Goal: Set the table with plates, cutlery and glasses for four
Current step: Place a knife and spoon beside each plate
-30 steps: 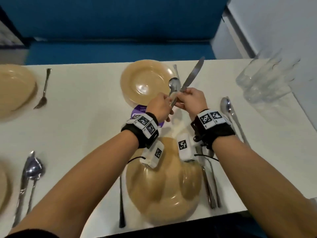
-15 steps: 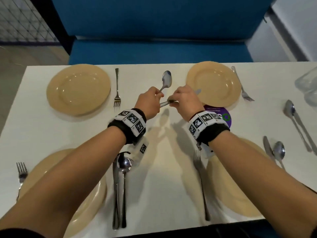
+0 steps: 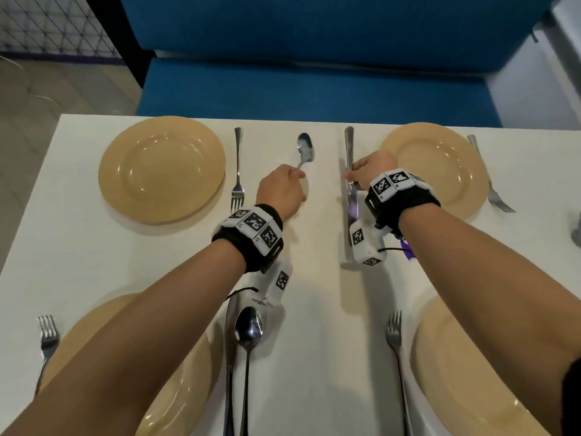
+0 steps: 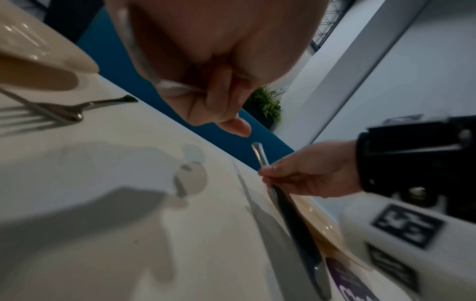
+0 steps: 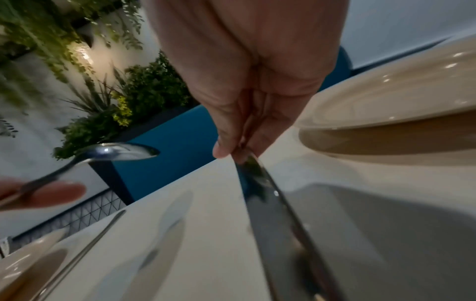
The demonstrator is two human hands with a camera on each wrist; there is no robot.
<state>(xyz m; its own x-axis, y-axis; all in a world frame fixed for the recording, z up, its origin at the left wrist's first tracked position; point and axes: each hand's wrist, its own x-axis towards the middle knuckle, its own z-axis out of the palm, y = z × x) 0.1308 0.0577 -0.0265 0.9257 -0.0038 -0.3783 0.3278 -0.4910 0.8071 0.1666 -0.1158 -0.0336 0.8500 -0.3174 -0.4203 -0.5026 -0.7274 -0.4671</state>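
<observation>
Between the two far tan plates, my left hand (image 3: 284, 187) pinches the handle of a spoon (image 3: 305, 150) whose bowl points away from me, raised above the white table (image 3: 78, 262). My right hand (image 3: 367, 174) pinches a knife (image 3: 351, 196) by its middle, handle toward the far edge, just left of the far right plate (image 3: 440, 165). In the right wrist view the knife (image 5: 273, 203) runs down from my fingertips (image 5: 224, 150) and the spoon (image 5: 121, 152) hovers at the left. In the left wrist view the knife (image 4: 291, 213) hangs close over the table.
The far left plate (image 3: 162, 168) has a fork (image 3: 238, 171) on its right. A fork (image 3: 490, 184) lies right of the far right plate. Near me are two more plates (image 3: 465, 372), a knife and spoon (image 3: 248, 335), and forks (image 3: 394, 338). A blue bench (image 3: 314, 89) stands beyond the table.
My hands have drawn apart, the left one carrying the spoon and the right one carrying the knife toward the far right plate. The head view has swung left and forward.
</observation>
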